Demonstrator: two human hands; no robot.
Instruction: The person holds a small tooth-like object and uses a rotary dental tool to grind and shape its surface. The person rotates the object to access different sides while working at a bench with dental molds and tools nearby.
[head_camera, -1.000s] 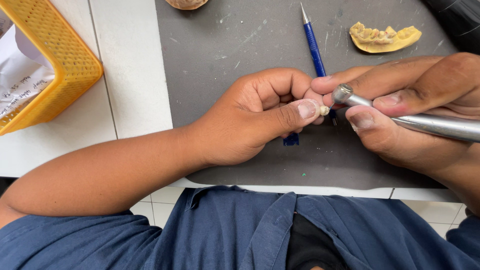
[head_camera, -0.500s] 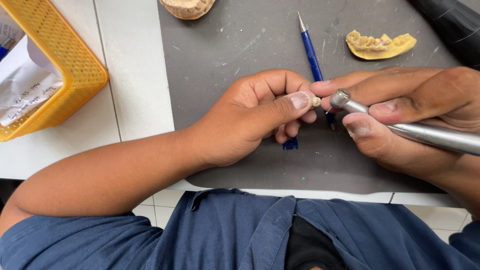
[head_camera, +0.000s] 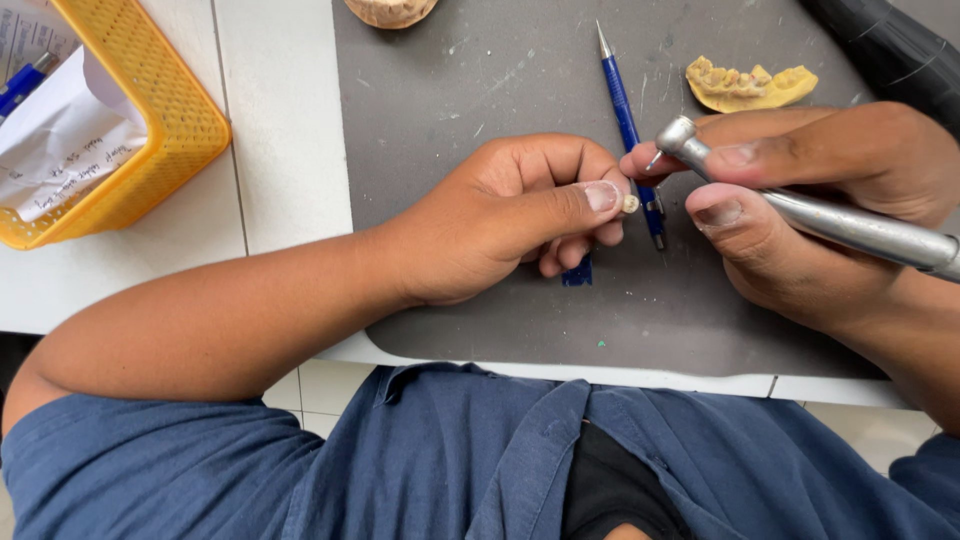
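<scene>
Hands clamp separately: left hand (head_camera: 520, 215) pinches tiny tooth piece (head_camera: 630, 204), right hand (head_camera: 800, 200) grips edge-cropped handpiece (head_camera: 830, 222).

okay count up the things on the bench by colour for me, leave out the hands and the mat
Yellow: 2, the plastic mesh basket and the dental cast.
Blue: 1, the pen.
Silver: 1, the metal handpiece.
Cream: 2, the tiny tooth piece and the plaster cast.
White: 1, the paper slip.
Total: 7.

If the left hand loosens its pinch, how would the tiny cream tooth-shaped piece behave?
The tiny cream tooth-shaped piece looks light and smooth, so it probably slips easily. Rounded, it might roll on the flat grey mat. Only the left hand's fingertips pinch it.
</scene>
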